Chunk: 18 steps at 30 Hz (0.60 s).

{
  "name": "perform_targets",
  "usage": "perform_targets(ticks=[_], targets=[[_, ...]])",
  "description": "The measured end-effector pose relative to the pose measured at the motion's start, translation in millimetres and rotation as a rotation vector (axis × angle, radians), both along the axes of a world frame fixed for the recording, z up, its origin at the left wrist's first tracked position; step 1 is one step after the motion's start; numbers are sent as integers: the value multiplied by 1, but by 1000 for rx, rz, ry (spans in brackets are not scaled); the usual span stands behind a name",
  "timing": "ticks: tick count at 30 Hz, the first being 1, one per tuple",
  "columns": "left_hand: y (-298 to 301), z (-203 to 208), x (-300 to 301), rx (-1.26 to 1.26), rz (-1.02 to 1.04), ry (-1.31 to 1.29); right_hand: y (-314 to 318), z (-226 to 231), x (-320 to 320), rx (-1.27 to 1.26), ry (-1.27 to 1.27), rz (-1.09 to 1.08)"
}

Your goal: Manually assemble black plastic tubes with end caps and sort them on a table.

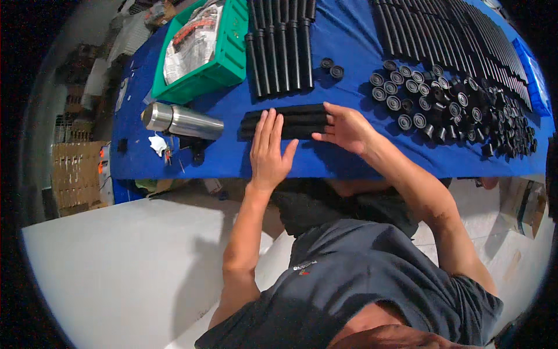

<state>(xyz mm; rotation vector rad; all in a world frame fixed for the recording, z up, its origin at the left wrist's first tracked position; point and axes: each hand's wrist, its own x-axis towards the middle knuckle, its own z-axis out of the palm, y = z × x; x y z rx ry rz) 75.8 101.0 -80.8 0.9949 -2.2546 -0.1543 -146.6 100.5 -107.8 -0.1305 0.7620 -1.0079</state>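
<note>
A few short black tubes (303,121) lie side by side on the blue-covered table, their length running left to right. My left hand (269,152) rests flat across them near their left end, its fingers stretched out and the thumb apart. At their right ends is my right hand (347,129), with thumb and fingers spread and the fingertips against or close beside the tubes. Neither hand is closed around anything. Just beyond, two round black caps (332,68) sit near a bundle of long black tubes (282,55).
A green crate (232,64) with crumpled newspaper (195,46) stands at the far left. A steel flask (186,121) lies left of my hands. Many black caps (419,121) are scattered at the right, before rows of black tubes (442,35). The table's near edge runs below my wrists.
</note>
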Motion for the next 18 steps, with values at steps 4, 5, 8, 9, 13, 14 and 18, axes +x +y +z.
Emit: perform_targets(ticks=[4,5,8,9,13,14,18], targets=[[-23,-18,-8,1,-3,-293,-3,10,-8,-14,-28,7],[-28,-25,-15,-9,-20,-350,2,9,-13,-30,-35,-33],[-34,-27,-24,-28,-62,-331,21,2,-22,-68,56,-145],[-28,-28,-18,-9,-24,-356,32,3,-16,-137,59,-155],[-26,-33,-8,-8,-7,-403,50,35,-43,-169,316,-148],[-28,-35,-9,-13,-2,-400,49,54,-65,-260,327,-174],[-28,-33,-13,-22,-2,-397,13,85,-185,-579,347,-439]])
